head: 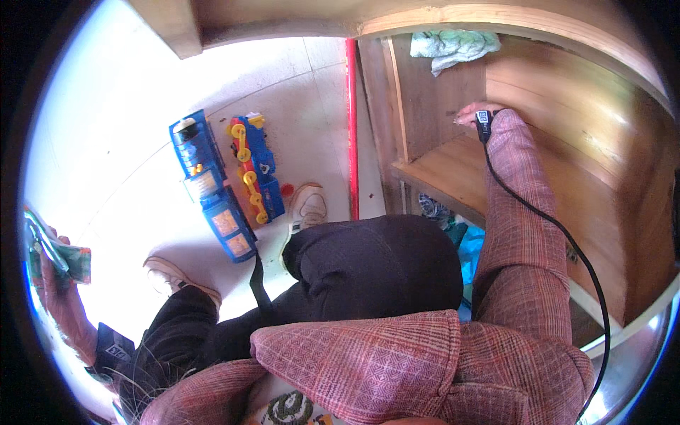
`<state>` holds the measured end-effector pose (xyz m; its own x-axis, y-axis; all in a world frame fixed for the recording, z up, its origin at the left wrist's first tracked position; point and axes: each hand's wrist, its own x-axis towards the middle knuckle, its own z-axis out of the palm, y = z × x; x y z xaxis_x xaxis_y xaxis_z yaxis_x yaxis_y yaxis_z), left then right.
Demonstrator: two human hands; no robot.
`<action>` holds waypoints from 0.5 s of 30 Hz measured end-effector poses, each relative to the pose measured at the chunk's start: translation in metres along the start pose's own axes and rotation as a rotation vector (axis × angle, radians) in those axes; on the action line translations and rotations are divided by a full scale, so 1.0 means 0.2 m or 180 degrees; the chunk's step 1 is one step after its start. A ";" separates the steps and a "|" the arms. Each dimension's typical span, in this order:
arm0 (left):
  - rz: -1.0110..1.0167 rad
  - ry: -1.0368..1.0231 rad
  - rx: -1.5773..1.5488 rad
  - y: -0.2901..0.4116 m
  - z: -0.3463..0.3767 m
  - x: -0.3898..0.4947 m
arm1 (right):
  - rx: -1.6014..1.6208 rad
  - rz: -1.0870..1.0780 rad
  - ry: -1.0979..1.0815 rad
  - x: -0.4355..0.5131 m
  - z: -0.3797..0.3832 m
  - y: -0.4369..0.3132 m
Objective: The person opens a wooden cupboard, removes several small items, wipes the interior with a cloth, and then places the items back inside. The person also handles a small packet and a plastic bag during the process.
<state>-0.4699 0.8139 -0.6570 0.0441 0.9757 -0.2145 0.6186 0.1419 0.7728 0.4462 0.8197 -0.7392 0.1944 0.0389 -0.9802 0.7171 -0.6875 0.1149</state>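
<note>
My left hand (pixel 69 308), at the far left edge, holds a crumpled green plastic packet (pixel 66 260) with a shiny surface. On the right, my right hand (pixel 470 114) reaches into a wooden cabinet compartment (pixel 451 154), close to its inner wall; a cabled device is strapped at the wrist. Its fingers extend to the left, and whether they touch the wood or hold something small cannot be told. A pale green cloth (pixel 454 47) lies above that hand, at the top of the compartment.
Two blue plastic toy vehicles (pixel 226 220) (pixel 271 196) lie on the pale floor beside my shoes. A red pole (pixel 351 127) stands along the cabinet's left side. Blue plastic bags (pixel 470 247) fill the lower shelf. A wooden edge (pixel 276 29) crosses the top.
</note>
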 end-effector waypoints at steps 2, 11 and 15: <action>-0.0642 0.0446 -0.1443 -0.04 -0.01 0.01 | 0.0138 -0.0160 -0.0145 -0.09 0.06 -0.14; -0.0339 0.0376 -0.2839 -0.08 -0.09 -0.06 | -0.0130 -0.1117 -0.0315 -0.43 0.43 -0.82; -0.0308 0.0430 -0.2738 -0.08 -0.12 -0.09 | -0.0805 -0.1356 0.0054 -0.42 0.64 -1.15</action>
<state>-0.4990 0.7972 -0.6517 -0.1049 0.9566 -0.2720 -0.1939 0.2486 0.9490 0.1801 0.8820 -0.7031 -0.1421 0.2916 -0.9459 0.8748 -0.4102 -0.2579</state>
